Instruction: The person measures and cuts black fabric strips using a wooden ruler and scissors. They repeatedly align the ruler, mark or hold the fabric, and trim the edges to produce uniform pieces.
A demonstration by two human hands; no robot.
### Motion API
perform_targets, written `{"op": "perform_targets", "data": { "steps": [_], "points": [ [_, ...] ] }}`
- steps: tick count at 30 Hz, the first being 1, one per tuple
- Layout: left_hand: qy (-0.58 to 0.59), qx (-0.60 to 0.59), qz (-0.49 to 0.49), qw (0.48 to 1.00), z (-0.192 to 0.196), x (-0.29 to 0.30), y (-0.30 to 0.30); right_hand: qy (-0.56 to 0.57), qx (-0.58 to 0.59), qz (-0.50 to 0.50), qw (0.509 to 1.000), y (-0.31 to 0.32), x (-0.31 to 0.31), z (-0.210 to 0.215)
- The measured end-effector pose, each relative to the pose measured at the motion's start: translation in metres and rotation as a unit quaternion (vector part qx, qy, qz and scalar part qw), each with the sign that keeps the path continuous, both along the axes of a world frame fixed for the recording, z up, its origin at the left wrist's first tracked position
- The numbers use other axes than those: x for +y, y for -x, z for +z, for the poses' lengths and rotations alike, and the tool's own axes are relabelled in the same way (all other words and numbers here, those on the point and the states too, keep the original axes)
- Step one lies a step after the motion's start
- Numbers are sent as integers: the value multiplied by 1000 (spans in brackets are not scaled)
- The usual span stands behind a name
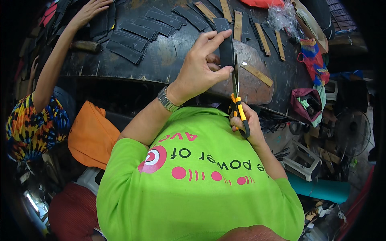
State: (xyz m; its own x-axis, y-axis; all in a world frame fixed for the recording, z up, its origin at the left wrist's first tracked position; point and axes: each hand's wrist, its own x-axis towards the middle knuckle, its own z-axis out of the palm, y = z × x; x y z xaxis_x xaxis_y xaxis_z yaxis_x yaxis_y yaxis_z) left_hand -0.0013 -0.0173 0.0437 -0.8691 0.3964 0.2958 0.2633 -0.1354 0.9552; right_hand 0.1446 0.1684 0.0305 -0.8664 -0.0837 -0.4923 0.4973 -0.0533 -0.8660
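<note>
My left hand is closed on a dark, flat strip, pinched upright between thumb and fingers above the near part of the table. A watch with a metal band sits on that wrist. My right hand grips a pair of scissors with yellow and black handles. Their blades point away from me and lie along the strip's right edge; whether they touch or cut it I cannot tell. Beneath them a worn, brownish board rests at the table's front edge, with a wooden piece on it.
Rows of dark strips cover the dark table, with several wooden pieces at the back. Another person's arm reaches in from the left. A maroon bag hangs by the right edge. An orange cloth is at lower left.
</note>
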Motion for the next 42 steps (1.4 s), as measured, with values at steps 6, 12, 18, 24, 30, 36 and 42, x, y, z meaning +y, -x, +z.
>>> {"op": "perform_targets", "data": {
  "steps": [6,12,18,24,30,36,42],
  "points": [
    [14,-3,-3,1000,0,-1,1,-12,-12,-9,1000,0,-2,3],
    [4,8,-3,1000,-1,-1,2,9,30,-9,999,1,-3,0],
    [16,9,-2,1000,-2,-1,1,-8,-2,-19,1000,0,-3,1],
    [19,8,7,1000,-1,-1,-1,7,-2,-24,1000,-3,-3,0],
    [28,11,9,1000,0,0,-1,15,9,-26,1000,-6,-2,-3],
    [14,10,1,1000,-1,1,-1,12,15,-36,999,-7,-4,-3],
    [19,5,-3,1000,-1,1,0,12,11,-32,999,-7,-3,-3]
  ]
}}
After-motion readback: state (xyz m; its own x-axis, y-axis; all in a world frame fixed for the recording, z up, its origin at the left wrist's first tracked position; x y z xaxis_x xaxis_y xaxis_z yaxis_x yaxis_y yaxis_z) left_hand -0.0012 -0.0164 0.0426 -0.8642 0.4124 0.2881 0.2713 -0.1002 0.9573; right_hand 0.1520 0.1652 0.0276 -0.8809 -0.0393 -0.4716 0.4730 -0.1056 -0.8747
